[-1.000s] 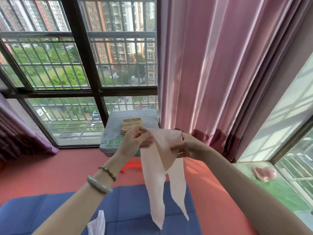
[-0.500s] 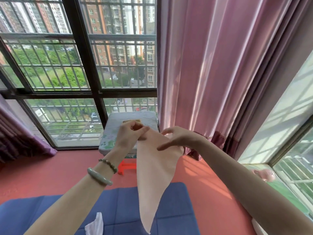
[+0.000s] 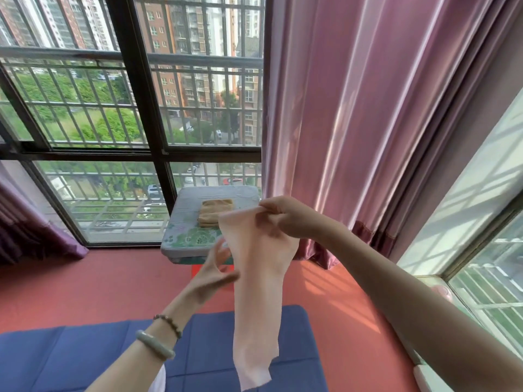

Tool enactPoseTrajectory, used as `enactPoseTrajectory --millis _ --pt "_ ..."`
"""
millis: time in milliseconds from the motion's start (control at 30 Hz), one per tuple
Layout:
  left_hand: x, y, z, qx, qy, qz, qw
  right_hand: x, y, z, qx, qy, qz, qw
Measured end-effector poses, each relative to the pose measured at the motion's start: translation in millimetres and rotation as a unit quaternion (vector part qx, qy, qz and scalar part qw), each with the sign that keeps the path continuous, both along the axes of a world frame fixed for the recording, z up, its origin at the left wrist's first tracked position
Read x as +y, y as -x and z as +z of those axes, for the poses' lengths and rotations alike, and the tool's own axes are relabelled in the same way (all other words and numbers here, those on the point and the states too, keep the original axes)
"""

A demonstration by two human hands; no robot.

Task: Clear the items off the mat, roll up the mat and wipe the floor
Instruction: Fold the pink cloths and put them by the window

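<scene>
A thin pale pink cloth (image 3: 256, 292) hangs in the air in front of me. My right hand (image 3: 285, 217) pinches its top edge. My left hand (image 3: 213, 274) is lower, at the cloth's left edge, with fingers spread and relaxed; it is blurred and I see no grip on the cloth. The blue mat (image 3: 85, 357) lies on the red floor (image 3: 85, 281) below my arms. A bit of white fabric (image 3: 160, 381) shows under my left forearm at the bottom edge.
A low table (image 3: 192, 241) with a floral cover stands by the window, carrying a folded tan cloth (image 3: 215, 212). Pink curtain (image 3: 353, 123) hangs at right, a purple one (image 3: 31, 230) at left. A pink object (image 3: 441, 290) sits on the right window sill.
My left hand has let go of the cloth's top and dropped down along its left edge. My right hand now holds the top alone, and the cloth hangs longer.
</scene>
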State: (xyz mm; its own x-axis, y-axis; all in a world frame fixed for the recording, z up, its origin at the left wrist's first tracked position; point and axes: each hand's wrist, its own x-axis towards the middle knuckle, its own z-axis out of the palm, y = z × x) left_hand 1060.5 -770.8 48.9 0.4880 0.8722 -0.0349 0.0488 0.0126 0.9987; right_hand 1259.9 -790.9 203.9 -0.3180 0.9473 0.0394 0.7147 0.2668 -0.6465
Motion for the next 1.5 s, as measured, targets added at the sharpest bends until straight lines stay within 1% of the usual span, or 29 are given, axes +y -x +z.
enactPoseTrajectory --millis 67,133,167,233,300,333,433,467,533,567,600,667,733,767,833,867,900,933,967,1033,1067,1133,1167,1233,1267,1333,1367,1433,1500 --pt "-9.8 -3.7 -23.4 0.042 0.052 -0.071 0.995 -0.6 -1.7 5.0 0.018 0.029 0.020 0.999" --pt "-16.1 -10.4 -38.3 0.061 0.088 -0.117 0.987 -0.2 -5.4 9.2 0.031 0.050 0.022 0.998" --pt "-18.8 -14.2 -40.1 0.074 0.106 -0.132 0.983 0.3 -8.0 11.2 0.052 0.058 0.013 0.997" --pt "-20.7 -19.0 -43.2 0.116 0.130 -0.148 0.973 3.0 -15.6 14.1 0.132 0.078 -0.028 0.988" --pt "-22.6 -20.6 -47.5 0.154 0.130 -0.149 0.968 7.4 -27.1 15.7 0.229 0.104 -0.080 0.965" --pt "-23.4 -20.4 -47.6 0.158 0.130 -0.148 0.968 9.6 -33.9 15.6 0.267 0.113 -0.109 0.951" --pt "-28.7 -19.4 -45.0 0.136 0.157 -0.164 0.964 19.3 -55.8 4.4 0.328 0.141 -0.214 0.909" --pt "-31.6 -18.8 -41.9 0.125 0.169 -0.171 0.963 20.8 -62.4 -1.1 0.347 0.169 -0.238 0.891" --pt "-36.5 -20.6 -35.7 0.103 0.188 -0.182 0.960 22.3 -73.6 -16.4 0.390 0.245 -0.245 0.853" --pt "-38.2 -22.5 -33.3 0.090 0.195 -0.185 0.959 21.7 -78.1 -27.1 0.391 0.279 -0.235 0.845" --pt "-39.3 -24.3 -29.1 0.076 0.204 -0.181 0.959 21.2 -82.2 -41.1 0.367 0.307 -0.227 0.848" --pt "-39.3 -28.2 -20.5 0.054 0.213 -0.150 0.964 15.2 -86.1 -71.2 0.294 0.362 -0.220 0.857" --pt "-37.2 -31.5 -14.9 0.038 0.215 -0.135 0.967 5.2 -85.7 -100.0 0.201 0.414 -0.231 0.858" --pt "-35.6 -32.7 -13.2 0.027 0.219 -0.133 0.966 -2.0 -84.1 -110.5 0.141 0.437 -0.230 0.858" --pt "-33.7 -34.9 -10.2 0.009 0.222 -0.137 0.965 -18.7 -78.8 -124.1 0.029 0.478 -0.212 0.852" --pt "-33.2 -36.5 -8.7 0.001 0.221 -0.143 0.965 -26.4 -76.7 -131.3 0.009 0.493 -0.199 0.847" --pt "-33.1 -38.0 -6.5 -0.010 0.219 -0.148 0.964 -34.5 -74.8 -137.0 0.019 0.506 -0.185 0.842" --pt "-33.5 -39.8 -5.0 -0.023 0.220 -0.151 0.963 -40.8 -74.0 -144.9 0.058 0.514 -0.164 0.840" --pt "-31.7 -40.4 -5.3 -0.031 0.226 -0.145 0.963 -46.9 -73.8 -151.1 0.117 0.516 -0.133 0.838" --pt "-27.8 -40.6 -4.8 -0.020 0.239 -0.114 0.964 -59.5 -72.2 -155.5 0.245 0.512 -0.076 0.820" --pt "-26.3 -40.0 -3.5 -0.008 0.235 -0.103 0.966 -65.2 -71.2 -155.7 0.293 0.498 -0.058 0.814" --pt "-24.3 -38.6 2.1 0.008 0.219 -0.087 0.972 -70.9 -68.8 -158.0 0.352 0.444 -0.056 0.822" --pt "-23.9 -37.8 5.1 0.025 0.212 -0.072 0.974 -71.4 -67.1 -159.3 0.361 0.414 -0.079 0.832" --pt "-18.3 -32.2 9.9 0.074 0.224 -0.059 0.970 -71.2 -63.7 -158.8 0.351 0.352 -0.141 0.856" --pt "-14.3 -28.6 12.3 0.095 0.239 -0.084 0.963 -70.3 -62.4 -158.2 0.339 0.324 -0.165 0.867" --pt "-3.3 -19.3 9.2 0.148 0.250 -0.136 0.947 -68.3 -58.2 -155.7 0.324 0.280 -0.182 0.885" --pt "2.0 -15.3 6.5 0.174 0.252 -0.125 0.944 -67.1 -55.1 -154.5 0.319 0.261 -0.183 0.893" --pt "8.1 -10.3 5.0 0.217 0.247 -0.059 0.942 -64.1 -49.0 -153.7 0.303 0.219 -0.199 0.906" --pt "11.2 -8.6 1.4 0.253 0.231 0.004 0.939 -60.6 -44.6 -153.4 0.289 0.190 -0.230 0.910"
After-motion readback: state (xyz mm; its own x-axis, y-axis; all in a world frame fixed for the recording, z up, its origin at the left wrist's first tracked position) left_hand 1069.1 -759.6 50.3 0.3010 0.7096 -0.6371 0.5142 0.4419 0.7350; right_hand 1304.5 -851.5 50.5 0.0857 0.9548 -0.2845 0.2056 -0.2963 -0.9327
